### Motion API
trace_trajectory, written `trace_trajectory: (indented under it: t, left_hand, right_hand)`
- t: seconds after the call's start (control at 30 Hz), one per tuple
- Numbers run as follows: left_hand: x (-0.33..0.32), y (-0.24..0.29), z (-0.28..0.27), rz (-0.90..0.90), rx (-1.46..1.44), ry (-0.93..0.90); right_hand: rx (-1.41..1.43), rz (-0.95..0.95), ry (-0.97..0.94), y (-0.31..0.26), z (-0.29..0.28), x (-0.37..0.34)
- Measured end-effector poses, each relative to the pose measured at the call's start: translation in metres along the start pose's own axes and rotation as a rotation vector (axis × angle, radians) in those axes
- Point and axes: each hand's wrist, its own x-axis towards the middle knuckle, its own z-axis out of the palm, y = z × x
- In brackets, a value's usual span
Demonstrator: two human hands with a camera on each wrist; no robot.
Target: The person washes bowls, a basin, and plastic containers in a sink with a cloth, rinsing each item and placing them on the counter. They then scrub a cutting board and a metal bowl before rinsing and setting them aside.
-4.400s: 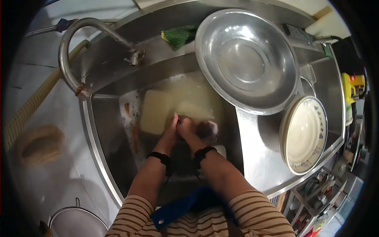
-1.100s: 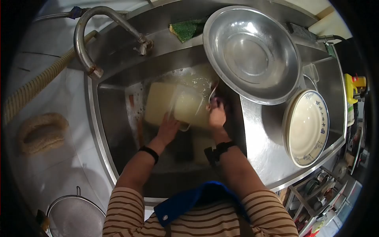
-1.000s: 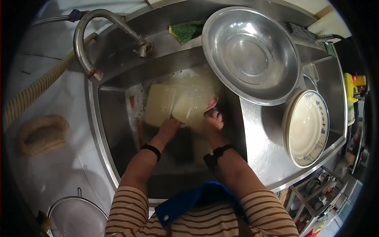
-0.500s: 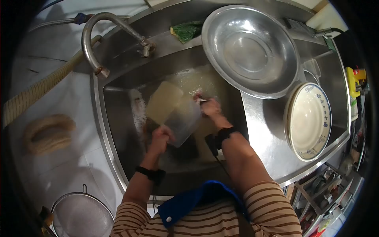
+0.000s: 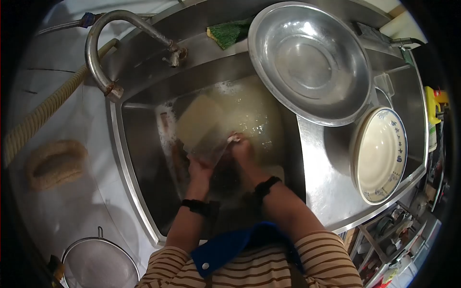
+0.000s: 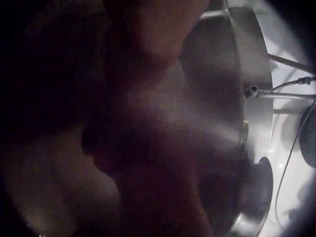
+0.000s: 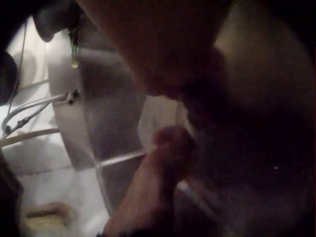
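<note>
In the head view, my left hand (image 5: 199,172) grips the near edge of a clear plastic container (image 5: 211,150), tilted over the murky water. Close on its right, my right hand (image 5: 241,150) holds a small pink and white cloth-like item (image 5: 234,138) against the container's side. Behind them a cream rectangular tub (image 5: 200,120) lies in the water (image 5: 254,110). The left wrist view is dark and blurred. In the right wrist view, the left hand (image 7: 170,153) is near the clear container (image 7: 155,118), with the right hand (image 7: 173,44) above it.
A large metal basin (image 5: 307,62) rests over the sink's back right, beside stacked plates (image 5: 382,153). The faucet (image 5: 113,91) arches at the left back, near a green scouring pad (image 5: 228,34). A sieve (image 5: 100,264) and a brown ring-shaped item (image 5: 56,163) lie left.
From the cream tub's right side, the clear container has come up and tilted. The right hand has moved left and nearer the body, with the pinkish item, close to the left hand.
</note>
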Motion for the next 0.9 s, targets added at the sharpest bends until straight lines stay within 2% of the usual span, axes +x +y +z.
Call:
trace_trajectory:
  t: [0.07,0.2,0.23,0.27,0.33,0.37,0.4,0.43,0.47,0.5,0.57,0.6,0.63,0.67,0.7,0.73,0.77,0.8,0.87,0.9]
  left_hand:
    - [0.008,0.015,-0.031,-0.044,0.024,-0.005]
    - [0.016,0.024,-0.055,-0.194,0.165,-0.070]
    - [0.018,0.024,-0.054,-0.256,0.165,-0.079]
    - [0.013,0.021,-0.035,-0.256,0.162,-0.081]
    - [-0.010,0.014,0.017,0.044,0.235,0.206]
    - [-0.008,0.018,0.017,0.046,0.234,0.202]
    - [-0.007,0.025,0.016,0.063,0.265,0.115]
    - [-0.006,0.028,0.016,0.081,0.295,0.028]
    - [-0.020,0.027,0.033,0.084,0.291,0.022]
    - [-0.048,0.024,0.066,0.254,0.489,0.075]
    - [-0.050,0.021,0.088,0.431,0.680,0.122]
    - [-0.030,0.017,0.083,0.422,0.591,0.169]
    - [-0.016,0.012,0.077,0.414,0.544,0.188]
    - [-0.001,0.006,0.072,0.407,0.496,0.207]
    - [0.009,0.000,0.066,0.607,0.734,0.117]
    - [0.007,-0.005,0.071,0.700,0.858,0.061]
    - [0.004,-0.009,0.077,0.803,0.973,0.011]
    - [0.004,-0.017,0.084,1.126,1.120,-0.054]
    - [-0.010,-0.031,0.103,1.453,1.246,-0.126]
    - [-0.018,-0.035,0.109,1.415,1.471,-0.163]
  right_hand:
    - [-0.092,0.073,0.050,0.008,-0.010,0.026]
    - [0.799,0.436,-0.102,0.012,-0.024,0.077]
    - [0.881,0.513,-0.153,-0.024,-0.032,0.066]
    - [0.878,0.511,-0.154,-0.028,-0.025,0.063]
    - [0.244,0.066,-0.230,-0.030,-0.016,0.059]
    - [0.114,-0.095,-0.163,-0.023,-0.010,0.058]
    - [0.114,-0.100,-0.163,-0.014,-0.010,0.053]
    - [-0.177,-0.224,0.017,-0.018,-0.014,0.039]
    - [-0.468,-0.347,0.200,-0.023,-0.019,0.026]
    - [-0.468,-0.355,0.200,-0.028,-0.026,0.015]
    - [-0.375,-0.170,0.026,-0.036,-0.043,-0.003]
    - [-0.330,-0.075,-0.059,-0.039,-0.049,-0.011]
    - [-0.314,-0.002,0.003,-0.040,-0.052,-0.016]
    - [-0.320,-0.009,0.010,-0.041,-0.059,-0.015]
    - [-0.321,0.087,0.023,-0.041,-0.068,-0.012]
    - [-0.318,0.186,0.038,-0.040,-0.077,-0.010]
    - [-0.363,0.135,0.099,-0.040,-0.083,-0.010]
    - [-0.364,0.135,0.109,-0.040,-0.089,-0.009]
    - [-0.326,0.061,0.211,-0.043,-0.099,-0.009]
    - [-0.296,0.047,0.219,-0.046,-0.103,-0.008]
